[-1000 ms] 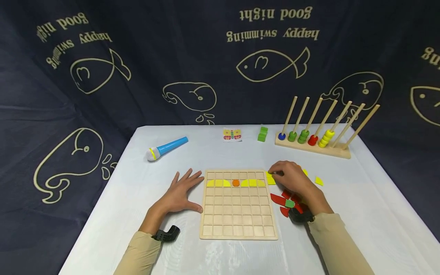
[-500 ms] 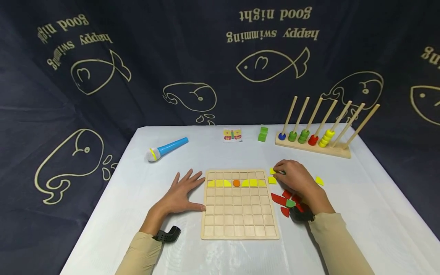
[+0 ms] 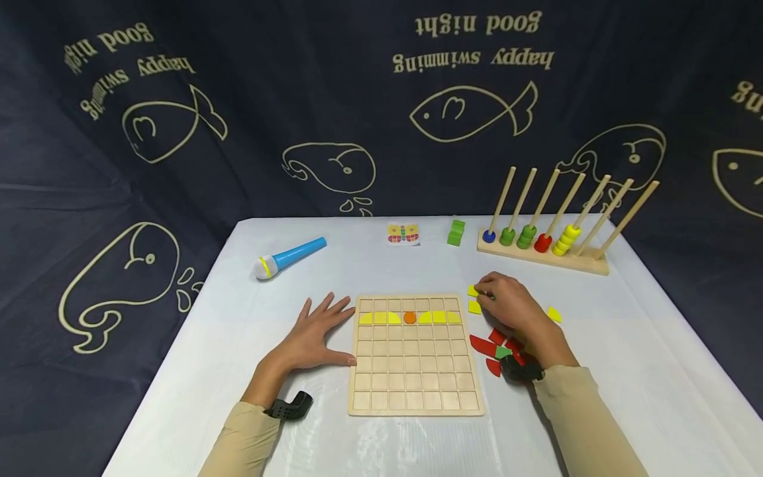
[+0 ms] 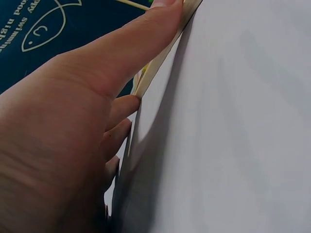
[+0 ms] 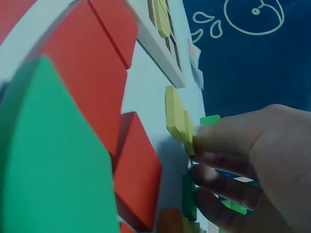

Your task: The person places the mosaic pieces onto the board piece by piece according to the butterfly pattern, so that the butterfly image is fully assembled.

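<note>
My left hand (image 3: 314, 339) lies with fingers spread at the left side of a wooden grid board (image 3: 415, 381), its thumb touching the board's edge (image 4: 167, 46). Yellow pieces and an orange piece (image 3: 409, 318) fill part of the second row. Beyond the board's upper right corner, my right hand (image 3: 508, 301) pinches a thin yellow piece (image 5: 189, 133) between thumb and curled fingers. Another yellow piece, a square (image 3: 474, 307), lies just in front of it. Red pieces (image 3: 497, 337) and a green piece (image 3: 503, 352) lie near the right wrist, partly hidden by it.
A toy microphone (image 3: 297, 253), a butterfly picture card (image 3: 403, 234) and green blocks (image 3: 456, 232) stand along the back. At the back right is a peg rack (image 3: 545, 257) with coloured beads. A yellow quarter-round piece (image 3: 554, 314) lies right of the right hand.
My right hand has shifted slightly right and away from me, and the yellow pieces by its fingertips have moved away from the board's corner. The left hand has stayed almost still.
</note>
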The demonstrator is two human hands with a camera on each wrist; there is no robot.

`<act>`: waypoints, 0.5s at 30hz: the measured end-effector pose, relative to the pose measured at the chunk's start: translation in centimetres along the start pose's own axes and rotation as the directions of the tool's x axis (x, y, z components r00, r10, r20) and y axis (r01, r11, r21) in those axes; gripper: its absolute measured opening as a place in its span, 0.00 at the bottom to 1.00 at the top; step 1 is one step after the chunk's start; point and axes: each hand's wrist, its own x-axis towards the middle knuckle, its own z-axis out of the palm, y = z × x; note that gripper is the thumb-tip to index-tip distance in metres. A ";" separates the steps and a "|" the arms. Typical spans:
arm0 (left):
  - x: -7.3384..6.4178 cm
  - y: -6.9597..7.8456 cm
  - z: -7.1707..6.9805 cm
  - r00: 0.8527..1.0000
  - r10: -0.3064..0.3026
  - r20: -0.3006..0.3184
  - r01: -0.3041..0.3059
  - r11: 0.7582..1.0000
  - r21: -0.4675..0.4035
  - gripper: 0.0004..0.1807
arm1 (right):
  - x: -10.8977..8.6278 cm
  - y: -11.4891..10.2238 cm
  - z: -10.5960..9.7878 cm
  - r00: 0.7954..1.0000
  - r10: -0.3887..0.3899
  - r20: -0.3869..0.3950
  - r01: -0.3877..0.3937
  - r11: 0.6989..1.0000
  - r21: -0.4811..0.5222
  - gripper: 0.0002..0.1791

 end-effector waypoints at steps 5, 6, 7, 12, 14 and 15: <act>0.0 -0.1 0.0 1.000 0.008 -0.016 -0.008 1.000 -0.001 0.58 | 0.5 0.0 0.3 0.998 0.022 -0.067 -0.022 1.000 0.004 0.15; 0.0 -0.1 0.0 1.000 0.006 -0.013 -0.006 1.000 -0.002 0.58 | 0.5 0.1 0.4 0.996 0.023 -0.080 -0.024 1.000 -0.003 0.15; 0.0 -0.1 0.0 1.000 0.005 -0.010 -0.005 1.000 -0.006 0.58 | 0.6 0.1 0.5 0.995 0.024 -0.096 -0.025 1.000 -0.009 0.15; 0.0 0.0 -0.1 1.000 0.001 -0.002 -0.001 1.000 0.003 0.57 | 0.8 0.3 0.8 0.991 0.004 -0.135 -0.005 1.000 -0.005 0.16; -0.1 0.0 -0.1 1.000 0.007 -0.007 -0.007 1.000 0.006 0.57 | 0.7 0.4 0.9 0.992 0.001 -0.127 0.003 1.000 0.026 0.17; -0.1 0.0 -0.1 1.000 0.009 -0.010 -0.009 1.000 0.008 0.57 | 0.6 0.4 0.9 0.993 -0.002 -0.120 0.008 0.999 0.049 0.17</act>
